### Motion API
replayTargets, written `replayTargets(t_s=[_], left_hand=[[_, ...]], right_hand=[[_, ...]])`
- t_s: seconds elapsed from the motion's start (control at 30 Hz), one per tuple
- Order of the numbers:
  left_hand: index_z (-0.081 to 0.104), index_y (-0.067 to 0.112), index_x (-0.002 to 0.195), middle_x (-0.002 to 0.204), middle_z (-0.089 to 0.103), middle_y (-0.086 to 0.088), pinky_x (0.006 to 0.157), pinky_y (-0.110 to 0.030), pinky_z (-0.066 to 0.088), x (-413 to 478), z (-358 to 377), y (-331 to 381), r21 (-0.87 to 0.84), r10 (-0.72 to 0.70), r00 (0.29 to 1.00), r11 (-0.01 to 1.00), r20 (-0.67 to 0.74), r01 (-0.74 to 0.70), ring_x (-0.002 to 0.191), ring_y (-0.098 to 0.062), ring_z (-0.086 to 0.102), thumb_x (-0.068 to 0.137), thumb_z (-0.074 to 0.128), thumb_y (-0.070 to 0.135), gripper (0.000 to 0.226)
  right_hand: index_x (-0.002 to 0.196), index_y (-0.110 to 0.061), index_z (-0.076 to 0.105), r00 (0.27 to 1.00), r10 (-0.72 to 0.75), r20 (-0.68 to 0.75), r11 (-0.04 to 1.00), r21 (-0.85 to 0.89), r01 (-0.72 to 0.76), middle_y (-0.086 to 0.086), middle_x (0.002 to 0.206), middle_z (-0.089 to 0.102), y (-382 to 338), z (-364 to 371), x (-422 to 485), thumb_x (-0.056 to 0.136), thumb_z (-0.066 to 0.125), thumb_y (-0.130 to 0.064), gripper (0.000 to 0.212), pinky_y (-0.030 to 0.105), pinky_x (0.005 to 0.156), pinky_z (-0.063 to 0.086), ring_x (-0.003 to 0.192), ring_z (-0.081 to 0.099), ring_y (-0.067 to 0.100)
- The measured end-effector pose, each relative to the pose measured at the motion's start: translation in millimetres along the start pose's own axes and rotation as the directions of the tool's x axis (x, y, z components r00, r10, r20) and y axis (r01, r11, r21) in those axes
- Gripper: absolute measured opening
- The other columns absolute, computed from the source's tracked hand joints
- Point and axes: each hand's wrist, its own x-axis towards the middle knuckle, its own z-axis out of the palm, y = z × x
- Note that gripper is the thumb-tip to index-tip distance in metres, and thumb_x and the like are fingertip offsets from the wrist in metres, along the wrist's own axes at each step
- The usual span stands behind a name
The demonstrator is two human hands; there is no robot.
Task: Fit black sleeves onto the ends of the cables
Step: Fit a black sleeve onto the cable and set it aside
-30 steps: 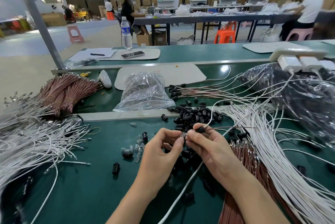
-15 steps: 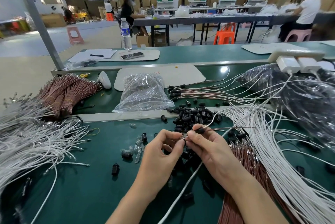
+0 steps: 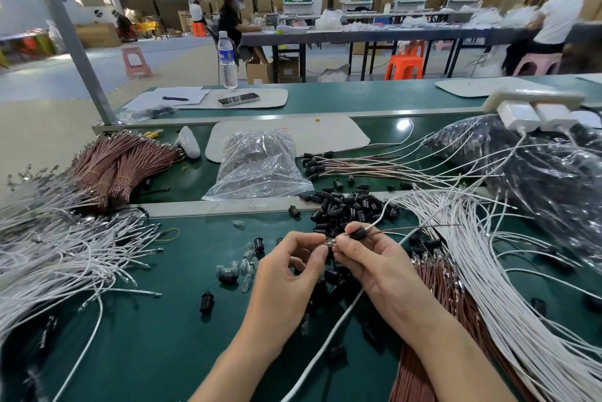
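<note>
Small black plastic sleeve [image 3: 358,234] judged light, hard, a bit slippery; best pinched by sides
Thin white cable [image 3: 378,220] judged bendy; best held close to tip
Sleeve seen threaded on cable, just on near side of pile of loose black sleeves [image 3: 345,206]
Shiny cable tip [image 3: 329,243] pinched by left hand [image 3: 290,264]; cable pinched just behind tip by right hand [image 3: 368,261]

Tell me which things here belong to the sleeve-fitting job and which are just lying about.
Job: left hand and right hand pinching the held cable; black sleeve on it; loose sleeve pile; white cables; brown cables.
Lying about: water bottle; phone; pen; white chargers.
</note>
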Motion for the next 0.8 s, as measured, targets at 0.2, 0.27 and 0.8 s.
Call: replayTargets(t_s=[0.2, 0.27, 0.8], left_hand=[[0.069, 0.038, 0.104, 0.097, 0.072, 0.02, 0.074, -0.012, 0.048, -1.7, 0.7, -0.8, 0.072, 0.049, 0.999, 0.996, 0.002, -0.049, 0.087, -0.008, 0.066, 0.096, 0.068, 0.03, 0.011], [0.069, 0.038, 0.104, 0.098, 0.072, 0.022, 0.075, -0.012, 0.048, -1.4, 0.6, -1.3, 0.078, 0.055, 0.998, 0.995, -0.003, -0.055, 0.089, -0.007, 0.067, 0.096, 0.068, 0.029, 0.012], [0.068, 0.033, 0.115, 0.103, 0.069, 0.025, 0.084, -0.011, 0.05, -0.7, 3.4, -6.2, 0.197, 0.138, 0.99, 0.971, 0.006, -0.136, 0.099, 0.001, 0.067, 0.093, 0.072, 0.022, 0.025]], right_hand=[[0.087, -0.017, 0.073, 1.0, -0.007, -0.006, 1.0, -0.008, 0.006, 0.005, 0.083, 0.07, 1.8, 0.8, -0.5, 0.071, 0.077, -0.008, 0.018, 0.02, 0.075, 0.058, 0.082, 0.071, 0.014], [0.088, -0.016, 0.071, 1.0, -0.01, -0.004, 1.0, -0.03, 0.01, 0.004, 0.083, 0.07, 2.1, 1.3, -1.0, 0.071, 0.077, -0.009, 0.019, 0.02, 0.076, 0.057, 0.083, 0.071, 0.014], [0.095, -0.008, 0.066, 1.0, 0.026, 0.012, 1.0, 0.008, -0.026, 0.011, 0.084, 0.071, 2.8, -2.3, 2.0, 0.071, 0.077, -0.005, 0.026, 0.023, 0.073, 0.059, 0.082, 0.073, 0.019]])
